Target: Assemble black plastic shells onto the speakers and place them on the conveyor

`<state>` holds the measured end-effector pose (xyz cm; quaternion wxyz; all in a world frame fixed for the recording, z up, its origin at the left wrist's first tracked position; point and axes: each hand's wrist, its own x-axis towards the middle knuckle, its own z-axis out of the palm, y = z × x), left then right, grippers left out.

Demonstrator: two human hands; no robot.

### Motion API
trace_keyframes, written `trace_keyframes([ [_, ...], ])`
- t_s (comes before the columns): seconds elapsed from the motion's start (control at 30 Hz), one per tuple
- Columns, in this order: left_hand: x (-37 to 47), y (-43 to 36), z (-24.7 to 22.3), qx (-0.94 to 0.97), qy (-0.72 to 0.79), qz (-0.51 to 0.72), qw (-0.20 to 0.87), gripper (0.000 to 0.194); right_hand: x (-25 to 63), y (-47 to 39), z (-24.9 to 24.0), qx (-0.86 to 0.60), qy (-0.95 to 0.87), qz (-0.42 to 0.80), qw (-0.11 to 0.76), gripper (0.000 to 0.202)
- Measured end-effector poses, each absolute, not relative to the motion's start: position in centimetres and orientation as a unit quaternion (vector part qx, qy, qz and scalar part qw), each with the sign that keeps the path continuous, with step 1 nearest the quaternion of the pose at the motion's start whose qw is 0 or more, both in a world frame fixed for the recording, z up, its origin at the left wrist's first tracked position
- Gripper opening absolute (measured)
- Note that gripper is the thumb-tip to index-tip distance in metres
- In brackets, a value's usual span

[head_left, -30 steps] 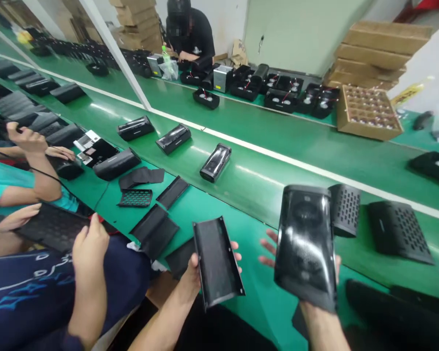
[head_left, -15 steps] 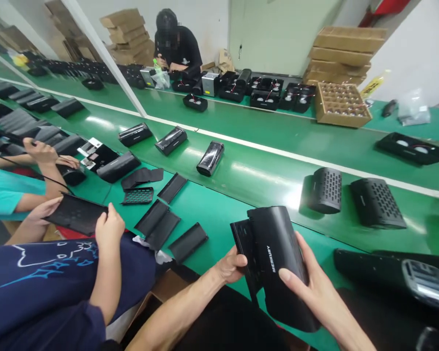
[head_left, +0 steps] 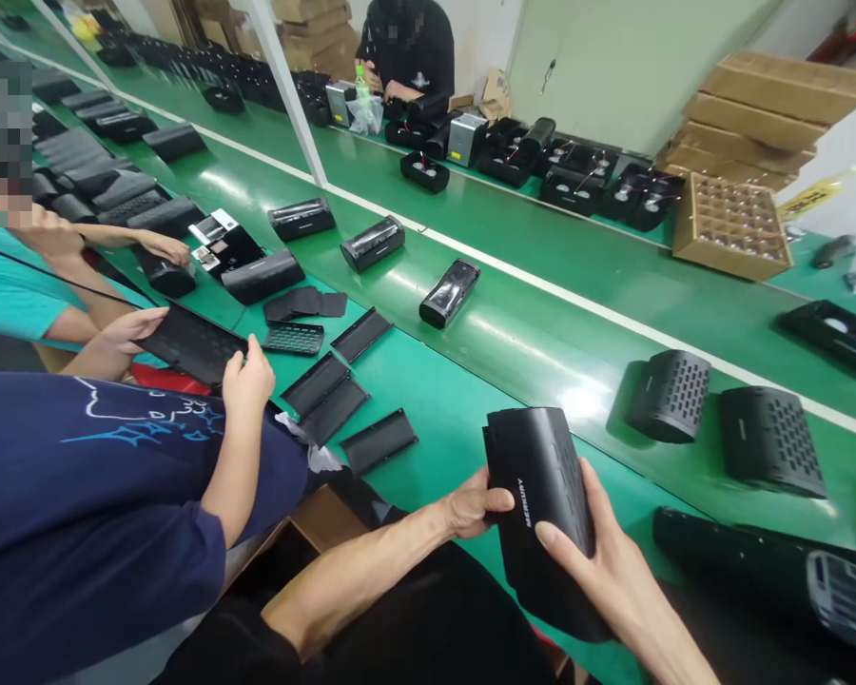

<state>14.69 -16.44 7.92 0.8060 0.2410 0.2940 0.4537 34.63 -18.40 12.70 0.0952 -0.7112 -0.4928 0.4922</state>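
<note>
A black speaker housing [head_left: 542,485] marked MERKURY is held upright and slightly tilted between my two hands. My left hand [head_left: 479,504] grips its left edge, thumb on the front and fingers hidden behind. On the right side, my right hand [head_left: 599,547] wraps round the housing with its thumb across the front face. A dark panel shows as a thin edge along the housing's upper left side. Left of my hands, a flat black panel [head_left: 379,440] lies on the green table [head_left: 428,400].
Two housings with slotted grilles [head_left: 674,395] [head_left: 770,440] stand on the green belt [head_left: 542,362]. At the left a person in navy holds a dark panel [head_left: 194,344]. Large black parts [head_left: 734,552] lie at the right. A person in black sits across the belt.
The separate panel at the housing's left has closed in against it, and my left hand has moved onto the housing's edge. The view has shifted, so the background sits differently.
</note>
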Motion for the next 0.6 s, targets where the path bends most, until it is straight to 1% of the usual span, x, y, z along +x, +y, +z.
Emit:
trace_keyframes([
  [0.07, 15.6, -16.8, 6.9, 0.235, 0.277, 0.436, 0.823, 0.067, 34.8, -18.5, 12.3, -0.707, -0.492, 0.500, 0.091, 0.124],
  [0.2, 14.5, -17.1, 6.1, 0.222, 0.254, 0.425, 0.840, 0.093, 34.4, -18.8, 12.4, -0.699, -0.492, 0.513, 0.077, 0.124],
  [0.23, 14.4, -17.1, 6.0, 0.222, 0.249, 0.426, 0.841, 0.097, 34.3, -18.9, 12.5, -0.697, -0.489, 0.519, 0.076, 0.123],
  [0.3, 14.5, -17.1, 5.9, 0.226, 0.240, 0.429, 0.841, 0.099, 33.9, -19.0, 12.7, -0.692, -0.483, 0.531, 0.077, 0.122],
  [0.37, 14.9, -17.1, 5.8, 0.229, 0.235, 0.429, 0.842, 0.097, 33.7, -18.9, 12.8, -0.691, -0.482, 0.534, 0.078, 0.120],
  [0.5, 15.6, -16.9, 5.4, 0.204, 0.243, 0.417, 0.852, 0.096, 33.9, -17.6, 12.7, -0.683, -0.489, 0.538, 0.070, 0.124],
  [0.57, 15.6, -16.7, 5.1, 0.177, 0.263, 0.415, 0.853, 0.096, 34.3, -17.4, 12.7, -0.673, -0.497, 0.541, 0.091, 0.124],
  [0.6, 15.5, -16.6, 4.9, 0.165, 0.277, 0.417, 0.850, 0.095, 34.4, -17.7, 12.6, -0.667, -0.500, 0.541, 0.113, 0.120],
])
